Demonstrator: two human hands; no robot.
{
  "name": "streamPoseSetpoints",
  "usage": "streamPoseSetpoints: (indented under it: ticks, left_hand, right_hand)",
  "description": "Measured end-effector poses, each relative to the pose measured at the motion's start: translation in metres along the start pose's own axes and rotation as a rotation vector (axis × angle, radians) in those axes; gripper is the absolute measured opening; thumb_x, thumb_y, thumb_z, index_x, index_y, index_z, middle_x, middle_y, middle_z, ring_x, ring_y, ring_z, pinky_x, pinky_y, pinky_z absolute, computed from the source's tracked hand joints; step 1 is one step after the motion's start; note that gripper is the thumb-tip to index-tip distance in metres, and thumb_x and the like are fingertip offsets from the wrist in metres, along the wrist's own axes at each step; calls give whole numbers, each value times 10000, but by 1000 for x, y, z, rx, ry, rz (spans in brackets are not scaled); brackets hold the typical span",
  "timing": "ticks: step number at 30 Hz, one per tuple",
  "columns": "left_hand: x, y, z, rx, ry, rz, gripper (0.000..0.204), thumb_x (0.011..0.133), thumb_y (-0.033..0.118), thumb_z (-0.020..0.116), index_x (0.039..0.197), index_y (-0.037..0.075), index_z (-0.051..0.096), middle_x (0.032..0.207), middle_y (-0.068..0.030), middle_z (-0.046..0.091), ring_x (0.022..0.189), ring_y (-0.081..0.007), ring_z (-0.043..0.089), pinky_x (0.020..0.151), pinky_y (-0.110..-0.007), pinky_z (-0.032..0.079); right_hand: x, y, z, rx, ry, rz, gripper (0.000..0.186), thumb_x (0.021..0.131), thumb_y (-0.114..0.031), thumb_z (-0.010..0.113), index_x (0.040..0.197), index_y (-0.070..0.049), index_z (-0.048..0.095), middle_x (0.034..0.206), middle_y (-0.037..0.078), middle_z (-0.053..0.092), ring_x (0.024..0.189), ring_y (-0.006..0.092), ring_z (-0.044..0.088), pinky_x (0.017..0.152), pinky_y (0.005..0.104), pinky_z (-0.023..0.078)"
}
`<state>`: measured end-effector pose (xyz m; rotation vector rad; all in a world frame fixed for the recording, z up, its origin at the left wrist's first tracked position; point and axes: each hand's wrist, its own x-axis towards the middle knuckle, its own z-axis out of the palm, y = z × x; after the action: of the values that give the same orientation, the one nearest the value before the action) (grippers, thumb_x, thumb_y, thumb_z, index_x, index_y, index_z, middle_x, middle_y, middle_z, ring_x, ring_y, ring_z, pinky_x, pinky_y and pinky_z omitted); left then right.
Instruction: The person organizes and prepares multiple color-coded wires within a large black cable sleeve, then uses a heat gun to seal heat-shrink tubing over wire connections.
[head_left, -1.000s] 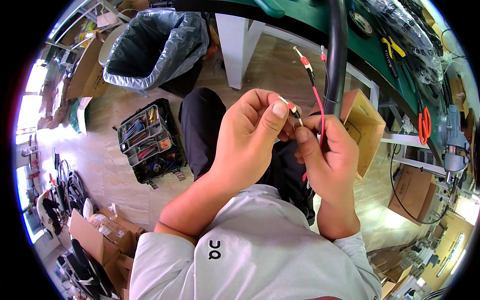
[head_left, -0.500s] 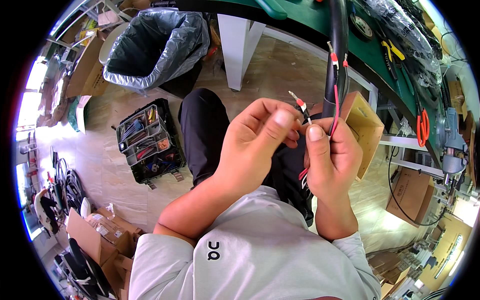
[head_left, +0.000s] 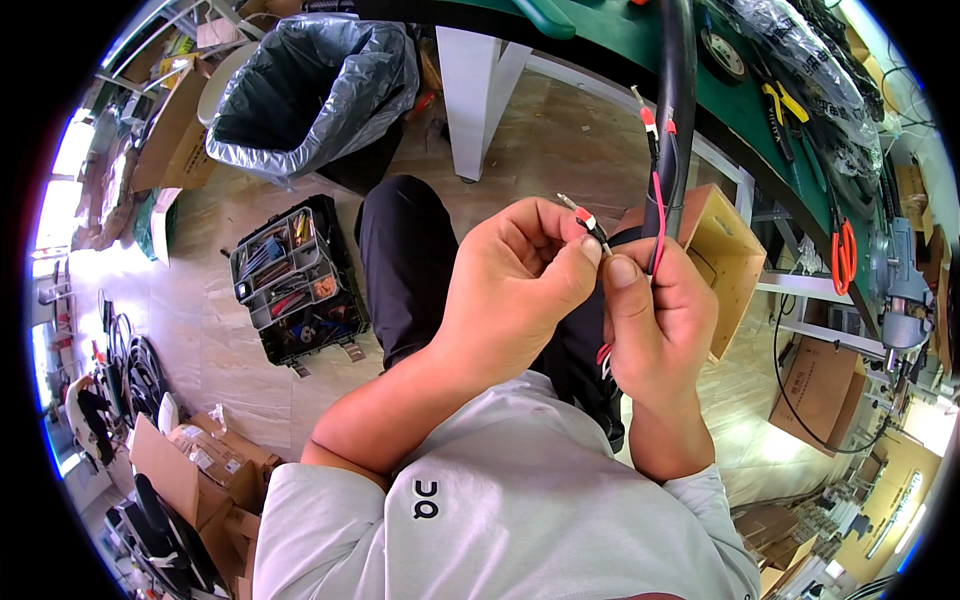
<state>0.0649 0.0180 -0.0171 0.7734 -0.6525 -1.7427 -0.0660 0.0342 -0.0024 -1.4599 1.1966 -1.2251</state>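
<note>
A white wire carries a red-collared metal terminal point(head_left: 585, 216) and a short black sleeve point(head_left: 596, 234) near its tip. My left hand point(head_left: 505, 295) pinches it between thumb and forefinger at the sleeve. Just to the right, my right hand point(head_left: 655, 325) is closed on the same wire lower down, the two thumbs nearly touching. A pink-red wire point(head_left: 659, 212) rises from behind my right fingers, ending in another red-collared terminal point(head_left: 648, 120). A third red collar point(head_left: 671, 128) shows against the thick black cable point(head_left: 677, 75). Loose wire ends point(head_left: 604, 355) hang below my right hand.
A green-topped bench point(head_left: 625, 45) with pliers point(head_left: 784, 104) and a tape roll point(head_left: 722, 53) lies ahead and right. Beneath it stands a wooden box point(head_left: 738, 290). On the floor at left are a toolbox point(head_left: 262, 318) and a lined bin point(head_left: 350, 120).
My left fingers have closed in on the black sleeve and its terminal has shifted left and down. The pink-red wire's tip has swung left; my right hand has moved slightly left.
</note>
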Motion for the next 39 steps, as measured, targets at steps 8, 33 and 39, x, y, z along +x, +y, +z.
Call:
streamPoseSetpoints:
  ticks: [8, 33, 39]
  left_hand:
    - [0, 2, 1, 368, 41, 78, 96, 793, 18, 593, 851, -8, 521, 777, -5, 544, 676, -27, 474, 585, -190, 410]
    - [8, -8, -12, 627, 58, 473, 173, 672, -28, 630, 739, 18, 477, 655, -36, 518, 592, -99, 476, 544, -238, 414]
    - [11, -7, -12, 669, 48, 508, 157, 677, -28, 630, 761, 15, 504, 674, -43, 547, 592, -103, 486, 554, -236, 424]
  right_hand:
    - [-2, -1, -4, 323, -20, 201, 222, 926, -189, 509, 814, 0, 534, 570, -20, 500, 420, 9, 369, 376, 173, 278]
    - [-4, -7, -14, 298, -170, 197, 240, 918, -218, 532, 838, 7, 505, 567, -16, 481, 401, 26, 410, 375, 169, 310]
    - [-9, -6, -14, 429, -142, 230, 290, 926, -257, 515, 836, 18, 508, 522, -12, 462, 363, 27, 373, 350, 174, 277]
